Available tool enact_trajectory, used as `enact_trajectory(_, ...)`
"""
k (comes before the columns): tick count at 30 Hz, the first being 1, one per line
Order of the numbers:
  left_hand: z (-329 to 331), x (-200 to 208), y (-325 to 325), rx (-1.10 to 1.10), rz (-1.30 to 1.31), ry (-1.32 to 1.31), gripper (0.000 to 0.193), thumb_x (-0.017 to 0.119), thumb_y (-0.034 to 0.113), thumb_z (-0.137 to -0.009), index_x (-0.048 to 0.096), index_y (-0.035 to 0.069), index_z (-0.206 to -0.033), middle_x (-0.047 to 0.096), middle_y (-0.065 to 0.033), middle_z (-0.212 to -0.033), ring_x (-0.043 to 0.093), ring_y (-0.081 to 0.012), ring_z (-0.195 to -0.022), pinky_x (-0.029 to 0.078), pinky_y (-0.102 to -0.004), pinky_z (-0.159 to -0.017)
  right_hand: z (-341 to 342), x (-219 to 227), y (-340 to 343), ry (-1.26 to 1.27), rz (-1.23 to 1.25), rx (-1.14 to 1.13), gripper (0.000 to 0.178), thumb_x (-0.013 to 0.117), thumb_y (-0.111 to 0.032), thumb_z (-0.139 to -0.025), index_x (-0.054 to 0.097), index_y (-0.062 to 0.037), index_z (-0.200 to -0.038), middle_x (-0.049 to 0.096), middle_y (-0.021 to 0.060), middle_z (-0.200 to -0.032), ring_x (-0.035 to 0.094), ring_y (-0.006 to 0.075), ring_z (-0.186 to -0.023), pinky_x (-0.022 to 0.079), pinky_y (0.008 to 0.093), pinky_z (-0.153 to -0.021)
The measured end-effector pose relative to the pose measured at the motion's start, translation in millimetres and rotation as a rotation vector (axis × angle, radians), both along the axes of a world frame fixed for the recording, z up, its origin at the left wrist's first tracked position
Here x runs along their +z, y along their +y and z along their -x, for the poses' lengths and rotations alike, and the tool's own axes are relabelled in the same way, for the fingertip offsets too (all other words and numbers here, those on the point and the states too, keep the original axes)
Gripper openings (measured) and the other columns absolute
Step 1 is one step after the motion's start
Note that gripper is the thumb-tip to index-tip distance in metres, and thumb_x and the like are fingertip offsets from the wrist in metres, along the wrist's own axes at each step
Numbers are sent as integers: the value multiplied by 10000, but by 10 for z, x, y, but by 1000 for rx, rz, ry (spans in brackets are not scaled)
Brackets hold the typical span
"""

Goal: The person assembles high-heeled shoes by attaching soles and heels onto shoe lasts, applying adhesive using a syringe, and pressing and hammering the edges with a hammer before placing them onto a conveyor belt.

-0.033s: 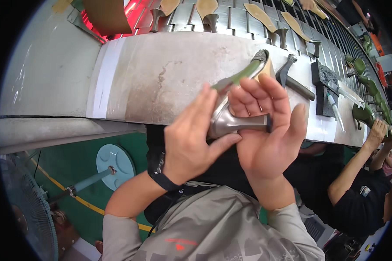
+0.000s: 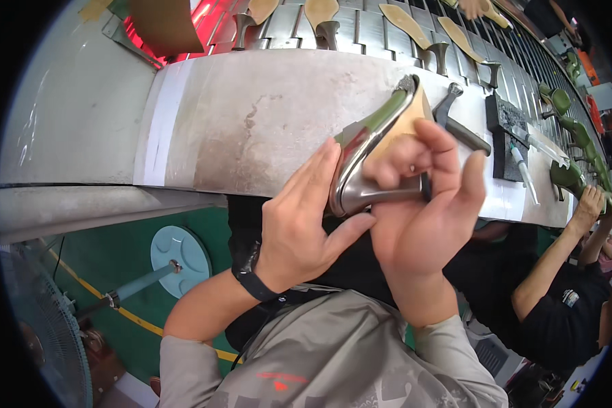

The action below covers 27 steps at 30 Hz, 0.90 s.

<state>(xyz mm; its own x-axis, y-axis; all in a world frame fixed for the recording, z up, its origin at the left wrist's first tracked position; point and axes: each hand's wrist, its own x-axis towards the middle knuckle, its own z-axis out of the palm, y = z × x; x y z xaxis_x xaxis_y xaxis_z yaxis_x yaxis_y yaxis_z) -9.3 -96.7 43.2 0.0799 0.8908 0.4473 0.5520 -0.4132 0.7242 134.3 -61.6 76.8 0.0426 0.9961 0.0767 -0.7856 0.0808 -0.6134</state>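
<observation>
A high-heeled shoe (image 2: 381,127) with a green upper, tan sole and metallic grey heel is tilted between my hands at the bench's front edge. Its toe, with a sparkly grey end, points away over the bench. My left hand (image 2: 296,214) lies along the shoe's left side, fingers straight and together, thumb by the base of the heel. Palm up, my right hand (image 2: 421,221) curls its blurred fingers over the sole near the heel. The heel (image 2: 394,193) lies across that palm. A hammer (image 2: 466,134) rests on the bench right of the shoe.
On the bench (image 2: 217,129) a black block (image 2: 503,132) carries syringe-like tubes. Behind runs a slatted metal conveyor (image 2: 360,30) with several heeled tan soles. A co-worker's hand (image 2: 587,207) holds a green shoe at right. A blue round stool (image 2: 177,248) and a fan (image 2: 47,333) stand left.
The shoe has turned slightly, showing more of its tan sole and metallic edge. My right fingers have shifted and curled more, with the thumb a little farther right. My left hand has barely moved.
</observation>
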Motion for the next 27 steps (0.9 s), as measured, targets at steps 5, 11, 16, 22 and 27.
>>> enact_trajectory(5,320,69,393,-141,353,-260,518,449,352,-1145,612,-74,-1390,728,-141,-1221,678,-213,-1141,509,-364,-1026,-76,58,176,-22,-68,117,459,382,-375,-1135,549,-16,-903,438,38,-572,360,127,-455,355,297,-485)
enact_trajectory(11,-29,-130,1122,-321,514,-920,574,450,461,-1145,695,-57,-1155,731,-93,-1073,636,-140,-996,500,-291,-903,-179,118,374,-350,-162,425,422,453,-295,-1095,597,40,-882,443,48,-555,398,141,-466,362,286,-476)
enact_trajectory(16,-48,-152,1340,-245,380,-956,662,431,568,-1124,715,-18,-1010,703,-45,-930,585,-95,-844,492,-266,-773,-43,21,462,-286,-105,137,507,349,-462,-1120,574,-66,-897,454,5,-660,361,136,-515,369,312,-542)
enact_trajectory(22,-22,-201,1351,-287,346,-1030,677,422,570,-1127,714,-1,-908,682,-25,-833,566,-81,-771,473,-257,-707,45,43,428,-364,-213,192,400,440,-290,-1107,439,-64,-776,432,61,-595,368,144,-508,377,307,-513)
enact_trajectory(27,-13,-243,1347,-277,364,-1060,649,434,527,-1135,702,6,-856,657,-4,-757,542,-67,-702,450,-255,-648,69,45,387,-347,-211,183,408,445,-282,-1127,405,-83,-772,412,44,-594,331,131,-513,354,324,-513)
